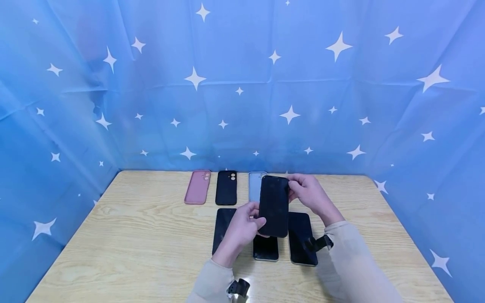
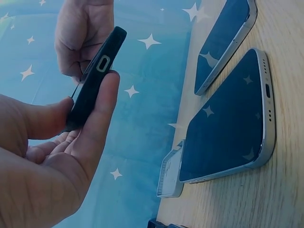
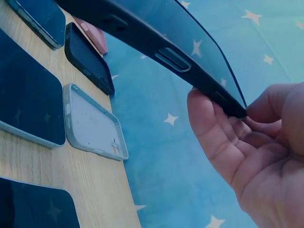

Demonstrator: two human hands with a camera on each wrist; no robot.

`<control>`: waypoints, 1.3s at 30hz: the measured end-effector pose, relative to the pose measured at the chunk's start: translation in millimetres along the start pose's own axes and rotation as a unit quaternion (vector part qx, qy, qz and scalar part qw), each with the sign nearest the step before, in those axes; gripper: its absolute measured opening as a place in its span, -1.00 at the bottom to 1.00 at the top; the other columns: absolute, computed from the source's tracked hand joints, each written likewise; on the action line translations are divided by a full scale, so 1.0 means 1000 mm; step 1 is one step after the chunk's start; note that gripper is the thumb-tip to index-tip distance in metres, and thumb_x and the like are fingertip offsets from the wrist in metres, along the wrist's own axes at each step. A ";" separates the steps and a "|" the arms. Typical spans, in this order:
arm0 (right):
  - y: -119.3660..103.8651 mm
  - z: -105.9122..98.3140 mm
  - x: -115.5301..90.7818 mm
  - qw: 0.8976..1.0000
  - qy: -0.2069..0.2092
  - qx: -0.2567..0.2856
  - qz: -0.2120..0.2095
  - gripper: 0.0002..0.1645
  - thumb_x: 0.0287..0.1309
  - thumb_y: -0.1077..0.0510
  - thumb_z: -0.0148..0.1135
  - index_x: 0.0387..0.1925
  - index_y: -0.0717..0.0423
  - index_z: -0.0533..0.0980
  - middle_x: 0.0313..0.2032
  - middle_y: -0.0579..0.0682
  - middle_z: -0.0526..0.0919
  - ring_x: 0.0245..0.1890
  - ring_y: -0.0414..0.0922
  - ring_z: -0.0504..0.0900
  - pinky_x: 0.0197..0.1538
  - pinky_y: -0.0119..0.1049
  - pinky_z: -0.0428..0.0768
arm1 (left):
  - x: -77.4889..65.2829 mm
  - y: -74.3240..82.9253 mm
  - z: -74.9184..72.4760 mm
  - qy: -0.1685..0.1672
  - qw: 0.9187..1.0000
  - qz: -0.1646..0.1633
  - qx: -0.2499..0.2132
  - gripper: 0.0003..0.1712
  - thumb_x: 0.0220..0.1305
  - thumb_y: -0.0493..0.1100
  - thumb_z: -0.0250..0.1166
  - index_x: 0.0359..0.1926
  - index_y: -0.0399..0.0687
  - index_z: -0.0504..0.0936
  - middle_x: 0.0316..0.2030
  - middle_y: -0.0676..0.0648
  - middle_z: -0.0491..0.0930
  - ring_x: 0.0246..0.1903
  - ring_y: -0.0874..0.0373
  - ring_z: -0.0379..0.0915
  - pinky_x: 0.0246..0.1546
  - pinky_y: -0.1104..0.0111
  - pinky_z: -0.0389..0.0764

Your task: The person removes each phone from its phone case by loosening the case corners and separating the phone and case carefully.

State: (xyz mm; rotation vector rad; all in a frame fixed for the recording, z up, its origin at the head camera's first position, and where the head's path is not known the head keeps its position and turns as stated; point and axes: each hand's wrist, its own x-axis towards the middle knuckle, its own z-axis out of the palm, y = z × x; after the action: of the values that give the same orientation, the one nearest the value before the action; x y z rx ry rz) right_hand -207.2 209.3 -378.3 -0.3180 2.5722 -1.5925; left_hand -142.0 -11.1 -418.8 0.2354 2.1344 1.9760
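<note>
A phone [image 1: 274, 206] with a dark screen is held up in both hands, above the table and tilted towards me. A black case surrounds its edges; in the left wrist view the case's bottom edge [image 2: 97, 78] shows an oval port opening. My left hand [image 1: 242, 225] grips the lower left side, thumb at the screen side and fingers behind. At the upper right corner, my right hand [image 1: 308, 193] pinches the phone between thumb and fingers. The right wrist view shows the cased side [image 3: 175, 59] with a long slot in it. The phone's back is hidden in the head view.
Along the table's back lie a pink case [image 1: 197, 188], a black case [image 1: 226, 188] and a light blue case [image 1: 253, 187], partly covered. Nearer, dark-screened phones lie at left [image 1: 222, 223], middle [image 1: 266, 249] and right [image 1: 300, 235], beneath my hands. A starred blue curtain [image 1: 242, 105] borders the wooden table [image 1: 132, 235].
</note>
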 end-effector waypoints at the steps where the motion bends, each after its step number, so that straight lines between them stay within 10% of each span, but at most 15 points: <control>1: 0.001 0.000 0.000 1.000 -0.001 0.007 -0.001 -0.58 0.51 0.31 -0.15 0.13 0.45 0.55 -0.25 0.22 0.72 -0.41 -0.03 0.73 -0.21 -0.14 0.80 | 0.000 0.000 0.000 0.000 1.000 0.000 0.000 -0.85 0.36 -0.49 0.21 -0.09 -0.31 0.51 -0.33 -0.06 0.53 -0.51 0.16 0.56 -0.56 0.44 0.41; 14: 0.011 -0.001 0.003 0.991 -0.016 0.132 0.021 -0.59 0.50 0.34 -0.16 0.11 0.57 0.49 -0.36 0.03 0.74 -0.41 -0.13 0.71 -0.24 -0.27 0.78 | 0.003 0.001 0.000 -0.008 1.000 -0.005 -0.008 -0.85 0.36 -0.50 0.20 -0.10 -0.29 0.53 -0.34 -0.05 0.60 -0.53 0.20 0.53 -0.52 0.40 0.58; 25: 0.021 0.002 0.006 0.943 -0.039 0.327 0.056 -0.50 0.53 0.40 -0.23 -0.27 0.10 0.66 -0.36 -0.05 0.74 -0.34 -0.20 0.73 -0.19 -0.38 0.77 | 0.003 0.004 -0.003 -0.006 1.000 -0.014 -0.013 -0.78 0.37 -0.45 0.21 0.02 -0.32 0.53 -0.33 -0.04 0.50 -0.52 0.19 0.34 -0.51 0.43 0.41; 34: 0.006 0.016 -0.006 0.983 0.009 0.174 0.058 -0.58 0.61 0.19 -0.06 0.16 0.52 0.47 -0.32 -0.07 0.67 -0.29 -0.21 0.67 -0.13 -0.39 0.73 | 0.006 0.002 -0.006 0.020 0.999 -0.018 -0.041 -0.69 0.42 -0.46 0.18 0.14 -0.32 0.56 -0.15 -0.18 0.65 -0.31 0.08 0.68 -0.27 0.28 0.75; 39: 0.000 0.026 -0.016 0.987 0.014 0.147 0.060 -0.57 0.62 0.20 -0.07 0.17 0.51 0.49 -0.29 -0.01 0.68 -0.28 -0.16 0.66 -0.14 -0.35 0.74 | 0.010 0.004 -0.011 0.031 0.999 -0.007 -0.035 -0.69 0.42 -0.45 0.19 0.15 -0.33 0.56 -0.17 -0.18 0.67 -0.28 0.06 0.71 -0.22 0.30 0.73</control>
State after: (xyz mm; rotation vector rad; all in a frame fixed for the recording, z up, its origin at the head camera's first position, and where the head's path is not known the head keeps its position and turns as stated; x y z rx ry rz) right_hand -186.8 190.4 -390.3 -0.1117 2.2785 -1.9064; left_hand -154.2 -18.4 -414.8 0.1489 2.0921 2.0723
